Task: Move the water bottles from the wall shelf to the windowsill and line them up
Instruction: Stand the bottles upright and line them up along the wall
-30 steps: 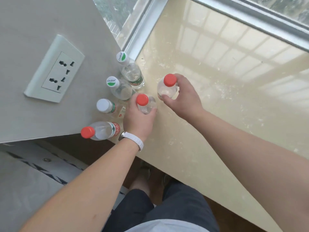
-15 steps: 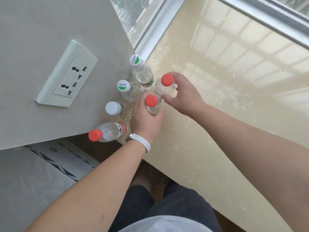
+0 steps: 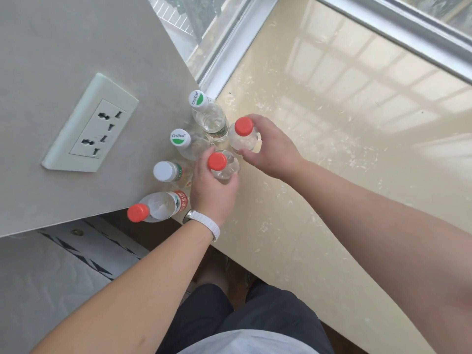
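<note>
Several clear water bottles stand on the beige windowsill against the grey wall. My left hand grips a red-capped bottle around its body. My right hand holds another red-capped bottle just beyond it. Along the wall stand two bottles with green-and-white caps, a white-capped bottle and a third red-capped bottle nearest the sill's front edge.
A white wall socket sits on the grey wall left of the bottles. The window frame runs along the sill's far side. Below are my dark shorts and the floor.
Both hands have kept their bottles and shifted them closer to the row by the wall. The two held bottles now stand closer together.
</note>
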Demonstrator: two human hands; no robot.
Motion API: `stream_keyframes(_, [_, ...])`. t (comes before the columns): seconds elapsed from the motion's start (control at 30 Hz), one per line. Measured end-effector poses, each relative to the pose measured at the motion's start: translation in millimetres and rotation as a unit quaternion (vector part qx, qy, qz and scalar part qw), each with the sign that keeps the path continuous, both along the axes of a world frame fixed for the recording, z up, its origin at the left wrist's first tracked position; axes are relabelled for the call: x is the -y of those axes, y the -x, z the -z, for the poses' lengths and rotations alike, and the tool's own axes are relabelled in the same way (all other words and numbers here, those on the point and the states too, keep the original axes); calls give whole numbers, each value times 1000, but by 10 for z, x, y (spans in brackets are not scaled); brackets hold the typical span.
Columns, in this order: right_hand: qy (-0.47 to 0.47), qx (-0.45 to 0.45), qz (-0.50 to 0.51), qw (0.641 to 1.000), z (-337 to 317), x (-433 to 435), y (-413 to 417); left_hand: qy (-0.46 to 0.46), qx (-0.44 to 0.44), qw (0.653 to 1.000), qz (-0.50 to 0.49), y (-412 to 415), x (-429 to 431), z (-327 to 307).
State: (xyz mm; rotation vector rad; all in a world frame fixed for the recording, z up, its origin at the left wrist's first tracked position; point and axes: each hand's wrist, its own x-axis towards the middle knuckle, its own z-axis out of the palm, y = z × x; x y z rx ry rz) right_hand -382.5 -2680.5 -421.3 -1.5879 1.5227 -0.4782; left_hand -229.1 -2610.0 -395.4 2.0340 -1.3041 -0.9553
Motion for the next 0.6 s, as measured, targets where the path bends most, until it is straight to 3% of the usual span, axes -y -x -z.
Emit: stream_keyframes(0.6, [-14, -17, -18, 1000, -12, -92, 68, -11, 25, 1000, 8, -46, -42, -63])
